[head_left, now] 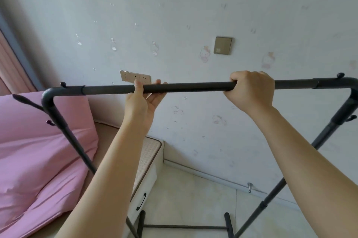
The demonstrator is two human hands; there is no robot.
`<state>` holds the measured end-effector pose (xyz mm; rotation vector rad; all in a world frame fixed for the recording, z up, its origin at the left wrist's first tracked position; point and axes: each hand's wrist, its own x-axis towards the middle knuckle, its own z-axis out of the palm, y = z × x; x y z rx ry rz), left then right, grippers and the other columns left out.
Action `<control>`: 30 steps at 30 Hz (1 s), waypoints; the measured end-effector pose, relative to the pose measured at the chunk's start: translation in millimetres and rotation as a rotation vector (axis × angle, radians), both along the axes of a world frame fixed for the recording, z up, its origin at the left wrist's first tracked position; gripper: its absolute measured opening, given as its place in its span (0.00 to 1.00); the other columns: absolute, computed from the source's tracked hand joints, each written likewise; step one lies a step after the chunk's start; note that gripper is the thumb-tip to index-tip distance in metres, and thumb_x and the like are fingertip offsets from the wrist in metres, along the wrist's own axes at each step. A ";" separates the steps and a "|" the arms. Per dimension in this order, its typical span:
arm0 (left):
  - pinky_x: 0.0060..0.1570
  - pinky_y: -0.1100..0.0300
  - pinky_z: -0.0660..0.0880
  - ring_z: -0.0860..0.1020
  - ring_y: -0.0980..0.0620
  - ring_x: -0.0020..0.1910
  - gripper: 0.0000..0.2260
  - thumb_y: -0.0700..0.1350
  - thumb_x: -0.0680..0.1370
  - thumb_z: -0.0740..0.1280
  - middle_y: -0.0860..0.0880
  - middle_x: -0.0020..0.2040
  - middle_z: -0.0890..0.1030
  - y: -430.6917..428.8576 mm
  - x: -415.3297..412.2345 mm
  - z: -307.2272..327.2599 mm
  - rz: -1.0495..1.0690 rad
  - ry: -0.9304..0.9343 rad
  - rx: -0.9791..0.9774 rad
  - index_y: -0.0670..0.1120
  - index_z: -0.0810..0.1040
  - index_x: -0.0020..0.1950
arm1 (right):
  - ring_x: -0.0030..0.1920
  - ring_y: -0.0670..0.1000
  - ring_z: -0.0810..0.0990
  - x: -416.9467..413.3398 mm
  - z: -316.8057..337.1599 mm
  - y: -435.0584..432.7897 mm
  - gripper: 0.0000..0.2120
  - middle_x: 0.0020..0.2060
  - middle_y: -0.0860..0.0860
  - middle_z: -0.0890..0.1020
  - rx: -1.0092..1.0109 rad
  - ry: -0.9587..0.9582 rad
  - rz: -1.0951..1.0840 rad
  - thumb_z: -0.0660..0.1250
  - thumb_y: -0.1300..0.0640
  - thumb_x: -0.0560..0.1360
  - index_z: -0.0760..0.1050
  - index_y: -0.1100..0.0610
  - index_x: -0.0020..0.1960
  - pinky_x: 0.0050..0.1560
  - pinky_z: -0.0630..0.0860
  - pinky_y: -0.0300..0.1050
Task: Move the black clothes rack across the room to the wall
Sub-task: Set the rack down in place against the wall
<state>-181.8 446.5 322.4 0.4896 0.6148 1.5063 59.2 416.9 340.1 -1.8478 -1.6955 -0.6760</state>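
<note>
Gripping the black clothes rack by its top bar, the right hand curls over it from above and the left hand clasps it from below, thumb in front, fingers behind. The rack stands near the edge of the floor along the wall, just beside the bed. Best, I judge, to push evenly with both hands, keeping it square to the wall and clear of the bed.

The rack stood near the wall, with open tiled floor between its feet and the skirting. On the left, the bed and its pink quilt crowded close beside the rack's leg, and a small metal stopper jutted from the skirting.
</note>
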 end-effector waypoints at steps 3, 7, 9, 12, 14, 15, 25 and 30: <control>0.46 0.45 0.82 0.85 0.40 0.45 0.17 0.46 0.84 0.57 0.37 0.48 0.82 17.9 8.4 -0.7 -0.056 0.005 0.007 0.37 0.65 0.68 | 0.22 0.52 0.55 7.0 -1.4 5.6 0.15 0.17 0.48 0.58 0.009 0.010 -0.048 0.68 0.62 0.63 0.62 0.55 0.25 0.28 0.49 0.38; 0.45 0.47 0.83 0.85 0.39 0.46 0.19 0.47 0.83 0.57 0.37 0.47 0.82 39.6 21.7 -3.1 -0.097 0.006 0.004 0.37 0.64 0.70 | 0.22 0.53 0.55 17.1 -2.7 14.4 0.14 0.17 0.48 0.59 0.028 0.012 -0.109 0.67 0.62 0.63 0.64 0.56 0.25 0.28 0.50 0.41; 0.46 0.47 0.83 0.85 0.39 0.46 0.19 0.47 0.84 0.57 0.38 0.47 0.82 48.5 27.0 -4.0 -0.113 0.005 0.006 0.37 0.64 0.70 | 0.23 0.54 0.55 21.5 -3.5 18.2 0.13 0.17 0.50 0.60 0.031 0.013 -0.137 0.67 0.62 0.63 0.64 0.56 0.26 0.30 0.53 0.43; 0.45 0.48 0.83 0.85 0.39 0.45 0.16 0.47 0.83 0.57 0.37 0.48 0.82 62.3 35.4 -4.1 -0.140 0.007 0.014 0.38 0.66 0.66 | 0.23 0.53 0.52 27.1 -3.5 25.4 0.15 0.17 0.49 0.58 0.048 0.020 -0.150 0.67 0.63 0.63 0.62 0.56 0.25 0.30 0.52 0.43; 0.45 0.47 0.83 0.85 0.39 0.46 0.13 0.47 0.83 0.57 0.37 0.48 0.82 72.0 41.0 -3.9 -0.149 0.005 0.011 0.39 0.66 0.62 | 0.22 0.52 0.50 30.7 -3.2 30.5 0.16 0.17 0.48 0.56 0.056 0.026 -0.152 0.68 0.64 0.62 0.61 0.55 0.25 0.28 0.50 0.41; 0.45 0.47 0.83 0.85 0.38 0.47 0.12 0.47 0.83 0.58 0.37 0.48 0.82 75.7 42.8 -3.8 -0.148 0.004 0.009 0.40 0.66 0.61 | 0.22 0.51 0.50 31.8 -3.2 32.5 0.16 0.17 0.48 0.56 0.055 0.027 -0.154 0.68 0.64 0.62 0.61 0.55 0.25 0.28 0.49 0.39; 0.47 0.45 0.82 0.85 0.39 0.42 0.08 0.45 0.83 0.58 0.36 0.47 0.82 129.4 76.4 1.9 -0.175 0.033 0.037 0.41 0.66 0.57 | 0.22 0.53 0.52 59.2 -1.1 67.3 0.16 0.16 0.49 0.58 0.067 0.021 -0.184 0.70 0.62 0.62 0.63 0.55 0.25 0.28 0.46 0.37; 0.43 0.46 0.83 0.85 0.38 0.41 0.08 0.45 0.83 0.58 0.35 0.48 0.81 153.6 95.1 6.1 -0.194 0.043 0.037 0.40 0.69 0.50 | 0.21 0.56 0.56 74.7 0.0 84.0 0.16 0.17 0.48 0.57 0.071 0.011 -0.208 0.69 0.62 0.63 0.62 0.55 0.25 0.28 0.47 0.39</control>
